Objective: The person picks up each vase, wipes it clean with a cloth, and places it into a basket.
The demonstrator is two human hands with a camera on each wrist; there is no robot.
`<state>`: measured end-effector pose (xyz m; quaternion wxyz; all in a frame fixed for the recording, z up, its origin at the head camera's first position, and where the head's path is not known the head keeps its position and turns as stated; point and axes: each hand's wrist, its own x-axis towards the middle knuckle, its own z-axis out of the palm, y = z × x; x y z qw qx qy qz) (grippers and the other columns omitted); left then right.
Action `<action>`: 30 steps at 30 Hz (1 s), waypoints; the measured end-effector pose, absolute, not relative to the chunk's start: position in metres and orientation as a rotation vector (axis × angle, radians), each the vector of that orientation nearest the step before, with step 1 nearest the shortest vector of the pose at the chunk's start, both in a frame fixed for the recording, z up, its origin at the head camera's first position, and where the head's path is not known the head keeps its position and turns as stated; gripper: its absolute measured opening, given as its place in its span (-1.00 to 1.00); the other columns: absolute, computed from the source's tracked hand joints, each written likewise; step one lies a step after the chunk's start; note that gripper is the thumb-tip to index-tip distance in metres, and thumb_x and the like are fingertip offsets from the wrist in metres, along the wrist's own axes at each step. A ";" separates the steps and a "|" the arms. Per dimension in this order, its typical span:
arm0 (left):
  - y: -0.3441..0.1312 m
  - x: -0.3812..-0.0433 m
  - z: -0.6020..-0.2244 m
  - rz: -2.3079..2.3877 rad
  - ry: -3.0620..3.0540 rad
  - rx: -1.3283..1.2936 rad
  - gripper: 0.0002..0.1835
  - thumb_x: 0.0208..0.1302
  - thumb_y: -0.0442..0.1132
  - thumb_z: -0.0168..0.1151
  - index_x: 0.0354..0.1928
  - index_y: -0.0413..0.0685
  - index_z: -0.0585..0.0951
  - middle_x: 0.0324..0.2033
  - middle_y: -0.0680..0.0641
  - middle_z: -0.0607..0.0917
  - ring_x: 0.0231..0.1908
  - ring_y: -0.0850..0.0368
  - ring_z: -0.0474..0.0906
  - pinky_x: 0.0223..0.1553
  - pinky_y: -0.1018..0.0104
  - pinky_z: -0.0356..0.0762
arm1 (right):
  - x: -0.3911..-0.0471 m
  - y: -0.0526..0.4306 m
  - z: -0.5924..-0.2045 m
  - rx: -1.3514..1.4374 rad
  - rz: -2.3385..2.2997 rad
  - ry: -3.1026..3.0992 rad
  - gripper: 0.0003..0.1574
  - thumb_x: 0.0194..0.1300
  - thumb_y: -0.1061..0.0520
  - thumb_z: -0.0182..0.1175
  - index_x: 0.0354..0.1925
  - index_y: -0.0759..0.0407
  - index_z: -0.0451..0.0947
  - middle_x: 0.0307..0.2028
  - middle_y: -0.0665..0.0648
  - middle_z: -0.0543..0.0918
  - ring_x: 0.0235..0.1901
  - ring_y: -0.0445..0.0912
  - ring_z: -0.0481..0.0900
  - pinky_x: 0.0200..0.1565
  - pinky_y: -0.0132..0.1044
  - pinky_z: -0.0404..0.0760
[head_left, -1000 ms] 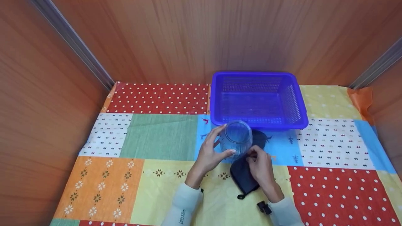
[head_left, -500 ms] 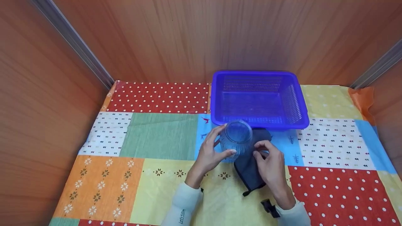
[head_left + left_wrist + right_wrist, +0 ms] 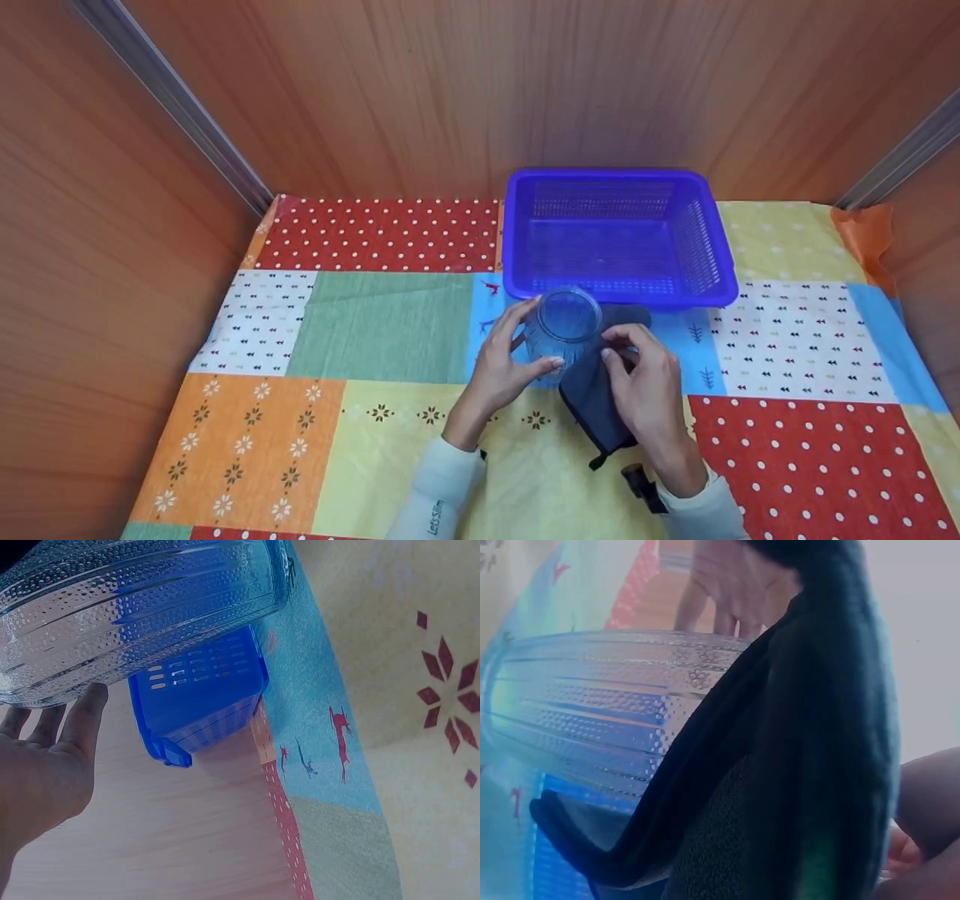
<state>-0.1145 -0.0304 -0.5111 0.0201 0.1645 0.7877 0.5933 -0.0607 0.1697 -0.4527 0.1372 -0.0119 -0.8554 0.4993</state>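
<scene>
A clear ribbed glass jar (image 3: 566, 330) is held at its left side by my left hand (image 3: 501, 367), thumb in front and fingers behind. The jar's open mouth faces up toward the head camera. My right hand (image 3: 646, 386) pinches a dark grey cloth (image 3: 592, 397) at the jar's right side. The cloth has a black bound edge and a small loop at its lower corner. In the right wrist view the folded cloth (image 3: 727, 787) covers part of the jar (image 3: 607, 690). The left wrist view shows fingertips against the jar's textured wall (image 3: 142, 622).
A purple-blue plastic basket (image 3: 517, 240) with slotted walls stands behind the jar, against the wood-grain back panel (image 3: 420, 97). A patchwork-print tablecloth (image 3: 390, 330) covers the table. Wood-grain panels also rise at the left and right.
My right hand has moved slightly to the right, and the cloth has shifted right with it, its upper part now bunched closer to the jar. My left hand and the jar stay in place.
</scene>
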 end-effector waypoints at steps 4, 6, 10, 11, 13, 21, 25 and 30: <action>-0.030 -0.115 -0.512 1.830 2.457 0.507 -0.08 0.23 -0.09 0.61 0.58 0.15 0.36 0.51 0.00 0.41 0.42 -0.02 0.39 0.38 -0.01 0.52 | -0.061 0.170 -0.457 -0.001 1.432 -2.451 -0.78 0.34 0.54 0.29 -0.07 0.41 0.65 -0.12 0.31 0.72 -0.05 0.16 0.72 0.15 0.11 0.67; -0.030 -0.115 -0.511 1.829 2.462 0.508 -0.08 0.22 -0.09 0.62 0.58 0.14 0.36 0.50 -0.01 0.41 0.42 -0.01 0.40 0.38 -0.02 0.53 | -0.061 0.170 -0.460 0.017 1.424 -2.436 -0.78 0.32 0.56 0.29 -0.09 0.42 0.64 -0.14 0.31 0.71 -0.06 0.16 0.72 0.13 0.13 0.68; -0.031 -0.115 -0.511 1.831 2.463 0.520 -0.08 0.22 -0.10 0.61 0.58 0.12 0.37 0.50 -0.02 0.41 0.42 -0.02 0.40 0.38 -0.03 0.53 | -0.059 0.171 -0.467 0.014 1.417 -2.433 -0.78 0.31 0.58 0.28 -0.10 0.43 0.63 -0.15 0.31 0.71 -0.06 0.17 0.73 0.11 0.13 0.68; -0.031 -0.114 -0.511 1.832 2.462 0.525 -0.08 0.23 -0.10 0.61 0.58 0.11 0.36 0.50 -0.02 0.41 0.42 -0.02 0.39 0.38 -0.04 0.52 | -0.059 0.171 -0.469 0.008 1.419 -2.437 -0.77 0.31 0.58 0.28 -0.10 0.43 0.62 -0.15 0.31 0.70 -0.05 0.18 0.73 0.11 0.13 0.68; -0.031 -0.114 -0.512 1.835 2.459 0.533 -0.09 0.24 -0.09 0.60 0.59 0.11 0.36 0.51 -0.02 0.41 0.42 -0.03 0.39 0.38 -0.05 0.52 | -0.058 0.172 -0.473 -0.006 1.427 -2.442 -0.77 0.31 0.58 0.27 -0.10 0.43 0.62 -0.14 0.32 0.70 -0.04 0.19 0.73 0.11 0.14 0.68; -0.030 -0.115 -0.513 1.836 2.460 0.529 -0.08 0.23 -0.08 0.61 0.59 0.15 0.36 0.51 0.00 0.41 0.44 -0.01 0.38 0.40 -0.04 0.50 | -0.062 0.174 -0.497 -0.038 1.442 -2.449 -0.75 0.29 0.62 0.24 -0.13 0.43 0.59 -0.17 0.33 0.68 -0.03 0.21 0.72 0.10 0.14 0.69; -0.030 -0.114 -0.513 1.844 2.458 0.525 -0.08 0.23 -0.10 0.61 0.59 0.16 0.36 0.51 0.00 0.41 0.43 -0.01 0.38 0.39 -0.05 0.50 | -0.067 0.174 -0.516 -0.045 1.404 -2.488 -0.74 0.25 0.63 0.25 -0.19 0.39 0.59 -0.22 0.31 0.69 -0.04 0.22 0.74 0.06 0.16 0.73; -0.030 -0.114 -0.513 1.855 2.449 0.536 -0.09 0.24 -0.10 0.60 0.59 0.16 0.36 0.50 0.01 0.41 0.43 0.00 0.38 0.40 -0.05 0.50 | -0.072 0.172 -0.538 -0.033 1.322 -2.553 -0.72 0.20 0.62 0.27 -0.26 0.32 0.58 -0.27 0.26 0.70 -0.13 0.20 0.76 -0.08 0.12 0.77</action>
